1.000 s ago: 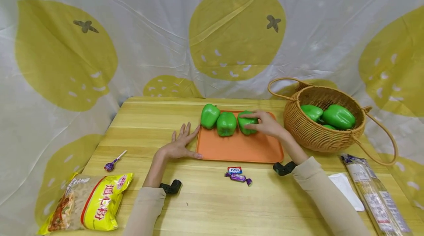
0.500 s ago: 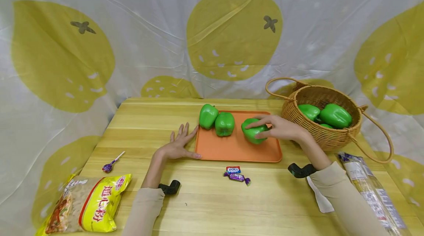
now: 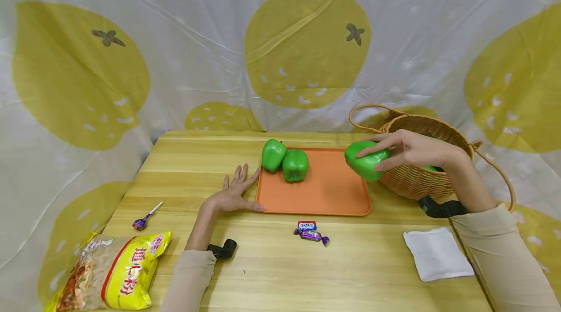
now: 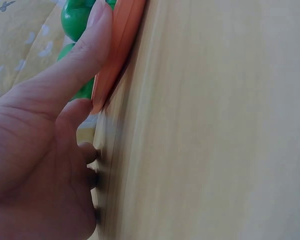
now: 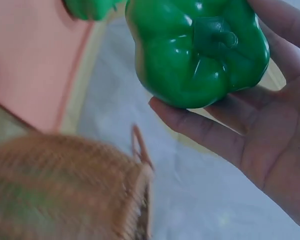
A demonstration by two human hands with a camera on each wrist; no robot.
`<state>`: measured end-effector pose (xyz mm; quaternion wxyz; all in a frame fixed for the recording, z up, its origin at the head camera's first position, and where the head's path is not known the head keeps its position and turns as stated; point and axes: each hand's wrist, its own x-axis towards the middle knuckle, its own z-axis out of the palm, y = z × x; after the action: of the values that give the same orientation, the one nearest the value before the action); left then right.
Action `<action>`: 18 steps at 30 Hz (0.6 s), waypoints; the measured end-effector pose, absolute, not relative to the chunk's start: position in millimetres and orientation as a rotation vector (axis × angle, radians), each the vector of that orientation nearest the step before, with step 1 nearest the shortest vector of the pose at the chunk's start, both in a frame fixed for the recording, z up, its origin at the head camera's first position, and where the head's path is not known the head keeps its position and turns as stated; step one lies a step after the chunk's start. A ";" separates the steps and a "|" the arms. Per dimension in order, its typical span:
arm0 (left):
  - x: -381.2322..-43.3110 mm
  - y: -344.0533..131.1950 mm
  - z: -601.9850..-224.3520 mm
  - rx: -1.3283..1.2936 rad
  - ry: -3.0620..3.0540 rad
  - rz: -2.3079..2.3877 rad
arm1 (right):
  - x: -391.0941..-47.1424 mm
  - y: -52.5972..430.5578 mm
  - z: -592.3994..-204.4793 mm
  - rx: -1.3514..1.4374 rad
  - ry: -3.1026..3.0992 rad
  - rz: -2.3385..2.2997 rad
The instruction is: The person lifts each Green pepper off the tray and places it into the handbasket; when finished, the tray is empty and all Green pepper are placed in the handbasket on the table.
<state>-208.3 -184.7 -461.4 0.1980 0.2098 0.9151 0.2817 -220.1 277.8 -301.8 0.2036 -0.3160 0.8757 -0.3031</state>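
My right hand (image 3: pixel 409 149) grips a green bell pepper (image 3: pixel 365 160) in the air, between the orange tray (image 3: pixel 324 195) and the wicker basket (image 3: pixel 407 183). In the right wrist view the stem side of that bell pepper (image 5: pixel 200 55) faces the camera, fingers curled beneath it. My left hand (image 3: pixel 232 196) rests with spread fingers at the tray's left edge, its thumb along the near corner. The left wrist view shows the thumb (image 4: pixel 85 55) against the tray's rim (image 4: pixel 117 50). Another two bell peppers (image 3: pixel 295 166) sit side by side at the tray's back left.
More green peppers lie in the basket, mostly hidden by the right arm. Two wrapped candies (image 3: pixel 311 235) lie before the tray. At left are a lollipop (image 3: pixel 141 223) and a yellow food bag (image 3: pixel 118 270). A white cloth-like square (image 3: pixel 438 253) lies at right.
The right hand has taken a bell pepper from the tray, lifting it and carrying it right toward the basket. The left hand has stayed at the tray's edge.
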 end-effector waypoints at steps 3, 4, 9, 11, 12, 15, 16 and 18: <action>-208.4 -184.9 -462.4 0.587 2.563 0.796 | -221.8 291.6 -289.0 -0.842 2.536 -0.805; -207.9 -184.7 -461.9 0.584 2.563 0.793 | -222.2 296.0 -285.6 -0.821 2.561 -0.806; -207.6 -184.1 -461.2 0.584 2.559 0.795 | -224.8 317.2 -278.0 -0.742 2.602 -0.872; -207.6 -184.2 -461.4 0.585 2.558 0.794 | -225.2 325.9 -277.9 -0.709 2.613 -0.891; -207.9 -184.3 -461.8 0.589 2.557 0.797 | -225.4 330.3 -278.2 -0.697 2.618 -0.898; -209.1 -184.9 -463.0 0.595 2.556 0.808 | -226.5 342.8 -279.8 -0.656 2.647 -0.912; -209.0 -185.0 -462.9 0.592 2.556 0.807 | -227.1 346.6 -280.5 -0.642 2.655 -0.914; -208.7 -185.0 -462.4 0.589 2.555 0.805 | -228.6 353.7 -282.3 -0.620 2.682 -0.907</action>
<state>-208.7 -185.0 -462.4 0.1978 0.2106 0.9131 0.2878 -228.6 353.7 -282.3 0.1212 -0.2122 0.9186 -0.3107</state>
